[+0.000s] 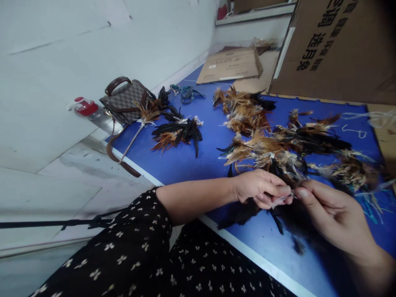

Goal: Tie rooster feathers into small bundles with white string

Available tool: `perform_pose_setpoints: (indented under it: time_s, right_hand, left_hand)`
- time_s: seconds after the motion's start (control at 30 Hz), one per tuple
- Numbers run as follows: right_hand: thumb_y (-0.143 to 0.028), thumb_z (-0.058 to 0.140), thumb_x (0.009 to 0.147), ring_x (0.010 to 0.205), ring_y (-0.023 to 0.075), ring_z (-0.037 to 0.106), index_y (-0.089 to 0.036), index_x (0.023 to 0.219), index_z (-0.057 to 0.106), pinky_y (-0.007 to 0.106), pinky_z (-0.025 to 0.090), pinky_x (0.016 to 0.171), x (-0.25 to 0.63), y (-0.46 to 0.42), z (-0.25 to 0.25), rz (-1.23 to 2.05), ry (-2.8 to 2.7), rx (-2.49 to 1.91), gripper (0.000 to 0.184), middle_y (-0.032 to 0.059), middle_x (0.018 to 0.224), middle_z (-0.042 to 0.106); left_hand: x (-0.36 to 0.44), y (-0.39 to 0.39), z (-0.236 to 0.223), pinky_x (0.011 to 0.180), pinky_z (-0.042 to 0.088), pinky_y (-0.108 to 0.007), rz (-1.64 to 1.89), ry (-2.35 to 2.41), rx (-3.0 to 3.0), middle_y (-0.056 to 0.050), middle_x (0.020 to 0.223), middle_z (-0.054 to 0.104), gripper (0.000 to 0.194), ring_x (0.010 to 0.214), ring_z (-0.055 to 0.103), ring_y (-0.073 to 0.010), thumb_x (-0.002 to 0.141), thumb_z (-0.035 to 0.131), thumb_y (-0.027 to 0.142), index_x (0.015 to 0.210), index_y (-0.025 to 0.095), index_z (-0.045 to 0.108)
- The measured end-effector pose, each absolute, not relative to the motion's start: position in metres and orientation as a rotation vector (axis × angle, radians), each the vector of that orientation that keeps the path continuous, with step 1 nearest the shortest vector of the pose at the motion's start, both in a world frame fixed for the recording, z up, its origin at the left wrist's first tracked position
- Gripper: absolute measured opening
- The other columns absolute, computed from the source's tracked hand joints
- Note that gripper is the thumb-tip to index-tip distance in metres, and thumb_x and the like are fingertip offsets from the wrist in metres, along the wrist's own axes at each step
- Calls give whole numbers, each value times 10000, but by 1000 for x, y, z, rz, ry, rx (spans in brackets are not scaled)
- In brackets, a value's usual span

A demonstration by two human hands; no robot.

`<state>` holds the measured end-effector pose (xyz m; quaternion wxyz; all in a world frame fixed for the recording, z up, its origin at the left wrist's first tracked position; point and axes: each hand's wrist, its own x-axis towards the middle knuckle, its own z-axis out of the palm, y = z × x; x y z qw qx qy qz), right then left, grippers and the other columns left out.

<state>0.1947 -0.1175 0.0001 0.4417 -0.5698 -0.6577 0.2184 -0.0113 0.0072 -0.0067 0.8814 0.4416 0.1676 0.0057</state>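
Held a thin pale strip (278,201) between both hands, just above the front part of the blue table (210,171). Pinched one part tight between thumb and fingers of the left hand (264,189). Had thumb and finger of the right hand (335,208) pressed together too, by the look, on the same strip, just beside the left fingertips. Could not tell if knotted or only squeezed there; too small and blurry. Could have dropped the strip from too soft a pinch, or snapped it from too hard a tug.

Had dark feathers (239,215) right under the hands. Could have bent or squashed those with a low wrist. Saw a small loose tuft (298,245) nearer the front edge. Could have brushed it to the floor with a quick arm.

Saw tan feathers (262,144) just past the left hand, and black feathers (321,138) farther back, in a messy heap. Could have mixed up the bunches from such a squeeze. Saw blue strands (373,210) near the right wrist, and white string (382,119) behind. Could have made a tangle from so many loose ends.

Saw a handbag (123,101) at the far left, with a strap (123,165) hanging by the table edge, and a bottle (99,117) beside it. Could have tipped both with a caught elbow.
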Motion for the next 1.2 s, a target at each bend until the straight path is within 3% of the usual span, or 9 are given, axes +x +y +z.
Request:
perform_pose_setpoints:
  time_s: [0.13, 0.27, 0.33, 0.43, 0.53, 0.77, 0.93, 1.07, 1.2]
  right_hand:
    - [-597, 721, 1189, 565, 145, 569, -242, 760, 735, 254, 478, 545, 198, -118, 8, 597, -1730, -1286, 557, 6, 663, 620]
    - [-691, 722, 1172, 552, 143, 567, -247, 775, 759, 260, 489, 552, 193, -114, 5, 508, -1596, -1376, 597, 7, 654, 643]
    - [-709, 740, 1160, 624, 162, 675, -253, 868, 827, 254, 574, 625, 191, -114, -1, 485, -1484, -1406, 549, 33, 747, 752]
    - [-659, 812, 1129, 847, 210, 850, -285, 1197, 937, 264, 695, 789, 193, -116, -14, 436, -1320, -1453, 400, 70, 1017, 902]
    - [-578, 844, 1116, 1079, 255, 914, -322, 1449, 928, 335, 761, 983, 197, -115, -26, 317, -1318, -1479, 429, 88, 1347, 925]
    - [-467, 809, 1140, 1172, 270, 924, -338, 1498, 914, 392, 749, 1131, 200, -111, -38, 273, -1534, -1417, 395, 75, 1433, 909]
    - [-597, 811, 1115, 856, 202, 893, -268, 1636, 828, 260, 745, 792, 200, -114, -35, 291, -1422, -1564, 616, 68, 1146, 941]
    - [-625, 820, 1088, 798, 222, 877, -230, 1291, 929, 261, 707, 716, 199, -112, -33, 343, -1392, -1575, 458, 74, 1022, 928]
    - [-591, 769, 1124, 700, 188, 809, -233, 1054, 878, 250, 625, 638, 199, -111, -30, 248, -1492, -1573, 380, 54, 919, 891]
  left_hand:
    - [-11, 2, -7, 454, 183, -194, -77, 248, 789, 51, 656, 509, 461, 478, 244, -21, 880, 1051, 493, 846, 133, 765]
    - [-5, -1, -7, 455, 199, -204, 108, 314, 795, 53, 683, 547, 447, 471, 269, -19, 910, 1035, 486, 868, 136, 761]
    - [-2, -3, -6, 476, 230, -208, 227, 355, 827, 49, 714, 586, 444, 491, 322, -21, 907, 1045, 485, 913, 135, 771]
    - [-1, -5, -9, 502, 257, -217, 351, 409, 858, 56, 752, 610, 472, 520, 385, -26, 882, 1064, 499, 983, 140, 775]
    - [0, -7, -16, 493, 269, -230, 393, 415, 869, 59, 769, 634, 546, 510, 419, -31, 831, 1086, 545, 1026, 149, 765]
    - [1, -5, -23, 518, 283, -230, 391, 402, 871, 55, 758, 636, 600, 520, 418, -19, 782, 1103, 573, 881, 174, 666]
    - [3, -2, -17, 533, 273, -244, 422, 449, 850, 44, 777, 664, 539, 532, 419, -23, 802, 1104, 499, 964, 152, 725]
    - [5, -1, -15, 550, 276, -246, 437, 467, 862, 43, 777, 648, 474, 554, 419, -23, 865, 1069, 454, 958, 143, 724]
    - [4, 1, -15, 570, 287, -243, 426, 493, 903, 61, 733, 591, 455, 570, 409, -30, 934, 1019, 462, 898, 158, 681]
